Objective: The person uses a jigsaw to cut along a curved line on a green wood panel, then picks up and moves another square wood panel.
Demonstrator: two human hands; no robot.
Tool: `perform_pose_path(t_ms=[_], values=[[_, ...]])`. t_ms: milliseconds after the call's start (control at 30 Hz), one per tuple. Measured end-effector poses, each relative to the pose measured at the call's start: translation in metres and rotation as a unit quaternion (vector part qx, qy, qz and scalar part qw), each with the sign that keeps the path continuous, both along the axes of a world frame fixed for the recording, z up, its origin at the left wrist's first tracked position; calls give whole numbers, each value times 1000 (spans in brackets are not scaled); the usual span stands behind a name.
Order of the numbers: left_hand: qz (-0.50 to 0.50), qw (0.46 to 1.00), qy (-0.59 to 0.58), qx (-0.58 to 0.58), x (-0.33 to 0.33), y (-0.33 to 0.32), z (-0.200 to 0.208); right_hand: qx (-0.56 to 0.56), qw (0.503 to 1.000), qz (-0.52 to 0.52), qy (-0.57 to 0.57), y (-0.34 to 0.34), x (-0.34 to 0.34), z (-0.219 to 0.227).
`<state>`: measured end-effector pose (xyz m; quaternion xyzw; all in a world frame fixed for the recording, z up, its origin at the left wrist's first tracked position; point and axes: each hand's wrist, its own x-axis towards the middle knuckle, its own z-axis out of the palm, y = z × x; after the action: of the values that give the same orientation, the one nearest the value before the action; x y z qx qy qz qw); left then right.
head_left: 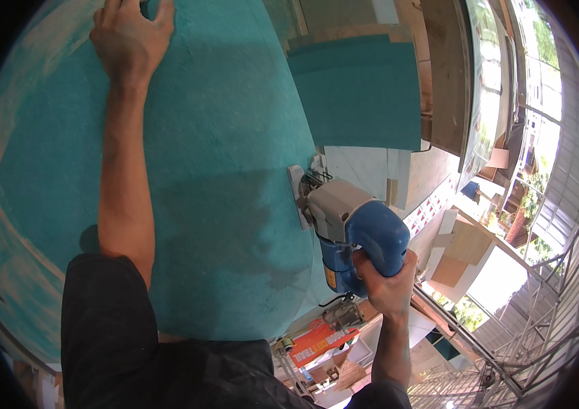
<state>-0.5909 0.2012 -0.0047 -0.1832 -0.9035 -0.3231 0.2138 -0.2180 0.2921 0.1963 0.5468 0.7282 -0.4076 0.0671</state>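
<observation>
I lose fingertips of the left hand (132,44) and the far end of the teal board (224,116) past the top edge; the blue power tool (379,235) hides some fingers of the right hand (390,290).

A blue-and-grey jigsaw (354,218) sits gripped in the right fingers (364,268), its metal plate at the edge of a broad, scuffed teal sheet (221,109) below the left fingers (129,7).

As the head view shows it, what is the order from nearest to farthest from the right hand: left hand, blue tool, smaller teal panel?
1. Blue tool: in the right hand.
2. Smaller teal panel: above the tool.
3. Left hand: upper left.
</observation>
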Motion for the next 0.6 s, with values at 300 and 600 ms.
perform_pose_path(t_ms=[300, 600], values=[[7, 1000, 4, -3, -3, -4, -2, 3, 1000, -16, 4, -1, -7, -1], [4, 1000, -16, 0, -8, -10, -3, 13, 1000, 0, 11, 0, -16, -1]])
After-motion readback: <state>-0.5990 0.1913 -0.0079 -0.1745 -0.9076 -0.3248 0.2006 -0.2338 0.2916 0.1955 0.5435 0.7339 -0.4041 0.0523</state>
